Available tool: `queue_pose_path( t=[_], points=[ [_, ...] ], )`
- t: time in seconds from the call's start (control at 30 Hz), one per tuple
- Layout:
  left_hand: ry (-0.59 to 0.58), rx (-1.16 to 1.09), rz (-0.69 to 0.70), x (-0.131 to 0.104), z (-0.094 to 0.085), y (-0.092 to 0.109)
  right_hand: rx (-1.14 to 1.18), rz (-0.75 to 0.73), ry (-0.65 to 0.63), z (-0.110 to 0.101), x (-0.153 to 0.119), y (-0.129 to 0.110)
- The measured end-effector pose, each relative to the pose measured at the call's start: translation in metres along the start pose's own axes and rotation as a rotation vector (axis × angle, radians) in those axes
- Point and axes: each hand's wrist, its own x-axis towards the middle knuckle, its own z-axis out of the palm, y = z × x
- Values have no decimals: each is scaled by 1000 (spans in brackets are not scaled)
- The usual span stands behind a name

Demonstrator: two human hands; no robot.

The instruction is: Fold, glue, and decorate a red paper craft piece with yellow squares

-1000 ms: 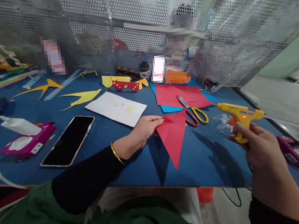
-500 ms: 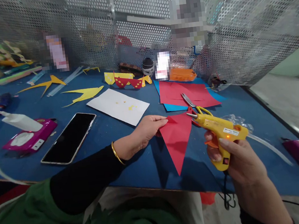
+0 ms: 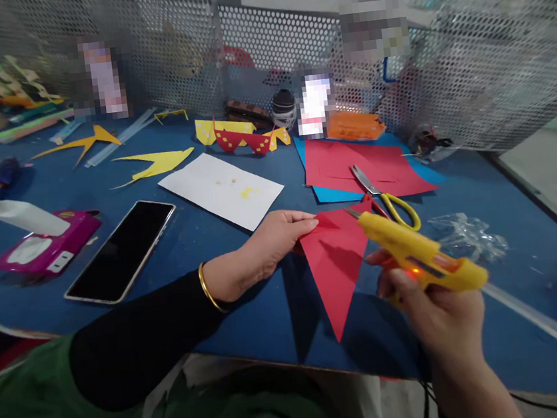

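Observation:
My left hand (image 3: 281, 235) pinches the upper left corner of a red paper triangle (image 3: 335, 263), whose tip points down toward the table's front edge. Wrapped round the handle of a yellow glue gun (image 3: 406, 245) is my right hand (image 3: 432, 299); an orange light glows on the gun. Its metal nozzle is over the triangle's upper right part; whether it touches the paper I cannot tell. A clear glue stick (image 3: 547, 319) sticks out of the gun's back. Scissors (image 3: 382, 197) with red and yellow handles lie just behind, partly on red sheets (image 3: 353, 160).
On the blue table (image 3: 251, 319) lie a black phone (image 3: 122, 252), a purple socket block (image 3: 51, 245) with a white plug, a white sheet (image 3: 221, 192), yellow (image 3: 157, 162) and orange cutouts (image 3: 92, 143), paper glasses (image 3: 243, 139) and crumpled clear plastic (image 3: 467, 234). A perforated metal screen stands behind.
The glue gun has tilted, its back end swinging right and down, with the nozzle now over the triangle. The camera view has shifted a little. My left hand keeps its hold on the paper.

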Motion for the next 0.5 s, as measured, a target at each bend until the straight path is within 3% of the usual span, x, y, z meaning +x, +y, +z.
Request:
queue_pose_path(
  t=[0.13, 0.5],
  points=[
    [-27, -6, -12, -3, 1, 1, -319, -213, -31, 3, -3, 9],
    [-15, 32, 38, 0, -1, -3, -587, -347, -69, 7, -4, 5]
  ],
)
